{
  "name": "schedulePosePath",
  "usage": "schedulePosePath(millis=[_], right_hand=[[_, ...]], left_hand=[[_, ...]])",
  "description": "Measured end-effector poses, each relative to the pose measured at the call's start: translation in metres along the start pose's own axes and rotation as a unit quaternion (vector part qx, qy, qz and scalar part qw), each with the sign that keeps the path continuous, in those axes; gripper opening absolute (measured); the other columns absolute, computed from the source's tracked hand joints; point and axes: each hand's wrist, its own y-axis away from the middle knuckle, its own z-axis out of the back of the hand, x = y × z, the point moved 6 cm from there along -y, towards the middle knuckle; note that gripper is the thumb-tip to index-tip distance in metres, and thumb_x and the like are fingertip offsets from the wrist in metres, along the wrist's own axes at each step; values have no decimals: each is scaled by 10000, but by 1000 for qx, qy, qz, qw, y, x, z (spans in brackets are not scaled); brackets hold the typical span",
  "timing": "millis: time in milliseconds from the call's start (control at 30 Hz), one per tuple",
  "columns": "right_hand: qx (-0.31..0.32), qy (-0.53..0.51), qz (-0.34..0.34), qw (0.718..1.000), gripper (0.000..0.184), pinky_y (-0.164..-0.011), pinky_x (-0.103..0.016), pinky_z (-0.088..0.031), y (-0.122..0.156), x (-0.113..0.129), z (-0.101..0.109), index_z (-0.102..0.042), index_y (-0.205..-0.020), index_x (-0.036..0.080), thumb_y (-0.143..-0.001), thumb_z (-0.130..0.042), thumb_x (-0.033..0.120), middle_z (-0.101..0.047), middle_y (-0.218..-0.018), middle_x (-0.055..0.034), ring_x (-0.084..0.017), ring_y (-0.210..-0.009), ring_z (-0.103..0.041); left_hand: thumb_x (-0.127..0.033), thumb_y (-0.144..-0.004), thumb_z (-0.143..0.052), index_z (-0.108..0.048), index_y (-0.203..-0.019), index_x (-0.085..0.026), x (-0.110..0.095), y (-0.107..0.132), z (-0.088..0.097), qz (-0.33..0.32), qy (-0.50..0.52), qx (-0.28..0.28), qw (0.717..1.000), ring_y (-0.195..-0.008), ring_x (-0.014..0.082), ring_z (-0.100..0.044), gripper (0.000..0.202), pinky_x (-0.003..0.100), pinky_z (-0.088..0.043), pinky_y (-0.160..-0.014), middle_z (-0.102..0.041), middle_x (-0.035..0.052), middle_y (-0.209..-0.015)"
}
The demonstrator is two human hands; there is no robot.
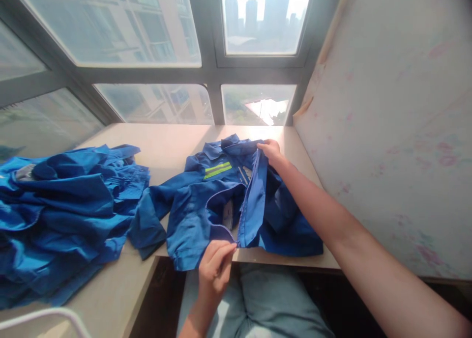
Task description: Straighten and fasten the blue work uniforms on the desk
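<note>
A blue work jacket [199, 205] with a yellow-green reflective stripe lies front-up on the pale table [173, 141], its zip open. My left hand [216, 264] is closed in a pinch on the bottom end of the zip at the jacket's hem, at the table's near edge. My right hand [271, 151] reaches far forward and grips the jacket's right front panel near the collar, holding that edge up.
A heap of several crumpled blue garments [62, 215] covers the table's left side. Windows run along the back, and a pale stained wall [391, 131] closes the right side. My lap in light trousers [265, 303] shows below. A white rim [44, 318] sits bottom left.
</note>
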Motion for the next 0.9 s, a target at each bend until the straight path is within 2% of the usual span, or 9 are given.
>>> schedulePosePath(millis=[100,200,267,333,433,533,667,733,900], right_hand=[[-2,38,13,999,195,-736,-307,-520,6,5,1,-641,-844,157,-797,-547,322,-680,-806,-54,-204,-776,-642],[-24,137,82,987,290,-945,-394,-476,38,23,5,-657,-1050,145,-787,-568,228,-686,-1036,-131,-268,-1029,-615],[2,195,165,967,354,-1003,-412,-449,82,38,4,-647,-1149,181,-823,-510,176,-672,-1122,-134,-268,-1101,-593],[107,175,239,949,373,-967,-379,-483,143,45,-3,-663,-1130,256,-840,-459,142,-692,-1078,-78,-235,-1044,-622],[278,129,320,896,444,-903,-318,-520,241,38,-10,-660,-1101,315,-784,-467,71,-699,-1042,-16,-190,-987,-639],[290,122,342,885,471,-920,-348,-519,296,13,-7,-609,-1185,249,-754,-547,70,-665,-1151,-65,-222,-1062,-603],[230,111,314,914,230,-833,-311,-518,312,-22,-13,-621,-1083,212,-909,-504,118,-668,-1018,-76,-193,-935,-615],[194,102,289,932,218,-770,-280,-508,312,-37,-17,-628,-979,211,-955,-435,113,-656,-909,-57,-171,-847,-612],[167,28,242,955,211,-744,-248,-514,319,-59,-21,-629,-1006,217,-916,-493,84,-646,-939,-44,-154,-845,-624]], left_hand=[[-126,-909,-549,-681,-989,-293,5,-1,13,21,-25,-6,999,-849,200,-665,228,361,-585,-744,-678,31,-908],[-113,-902,-556,-672,-992,-285,1,-3,7,4,-36,30,999,-830,197,-660,226,355,-582,-741,-682,38,-902],[-103,-900,-558,-665,-1008,-276,-3,-2,2,-8,-37,35,999,-824,193,-662,229,346,-579,-739,-684,42,-905],[-101,-901,-562,-660,-1017,-265,-8,-3,-2,-12,-35,28,999,-816,189,-663,224,332,-574,-728,-683,44,-901],[-94,-897,-576,-661,-1011,-247,-14,-6,-4,-12,-29,6,999,-807,178,-664,209,310,-567,-728,-686,42,-894],[-86,-892,-596,-666,-992,-229,-18,-9,-6,-2,-5,-7,1000,-828,160,-672,188,280,-561,-758,-696,32,-907],[-102,-899,-596,-665,-939,-210,-18,-9,-17,34,37,3,999,-835,149,-675,134,260,-553,-777,-702,24,-899],[-114,-908,-587,-661,-926,-205,-17,-7,-22,39,40,17,998,-836,153,-672,120,267,-551,-782,-698,26,-894],[-157,-920,-594,-661,-969,-212,-1,7,-19,77,-11,20,997,-884,162,-671,99,286,-554,-818,-696,28,-943]])
